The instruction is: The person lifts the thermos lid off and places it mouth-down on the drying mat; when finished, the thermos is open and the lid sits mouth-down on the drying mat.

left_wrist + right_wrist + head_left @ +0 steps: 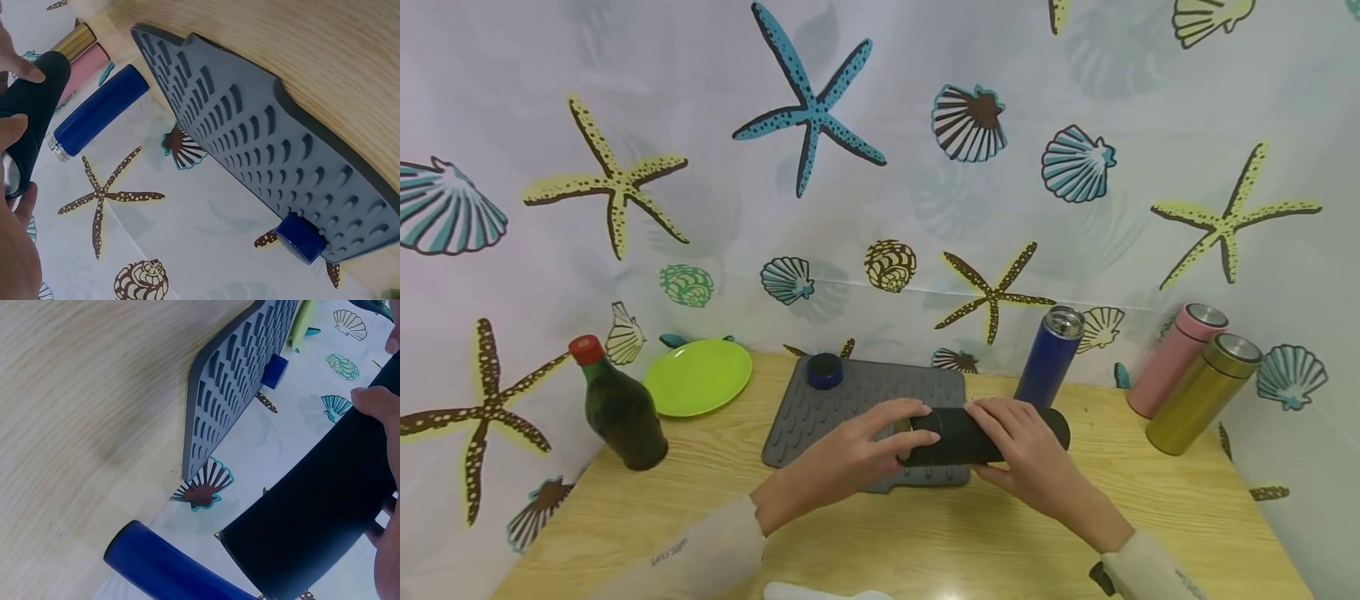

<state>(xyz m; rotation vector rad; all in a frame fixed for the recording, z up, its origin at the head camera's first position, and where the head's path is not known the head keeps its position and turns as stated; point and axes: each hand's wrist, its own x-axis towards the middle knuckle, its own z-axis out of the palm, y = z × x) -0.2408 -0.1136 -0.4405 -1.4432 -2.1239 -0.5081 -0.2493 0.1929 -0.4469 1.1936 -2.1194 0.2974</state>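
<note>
A black thermos flask [955, 437] lies level in the air above the grey drying mat [793, 425]. My left hand [857, 446] grips its top end, fingers above and below the rim. In the left wrist view a shiny metal part [11, 175] shows at that end. Round the flask's body, nearer the base, my right hand [1033, 454] is wrapped, its thumb partly hidden. Just behind the right hand stands a blue thermos [1048, 358] with its metal neck bare. A blue cap [824, 372] sits on the mat's back left part.
Pink [1176, 358] and gold thermoses [1202, 396] stand at the right. To the left are a dark green bottle [621, 408] with a red cap and a lime plate [700, 379]. A white object [805, 592] shows at the front edge. A patterned curtain [880, 217] hangs behind.
</note>
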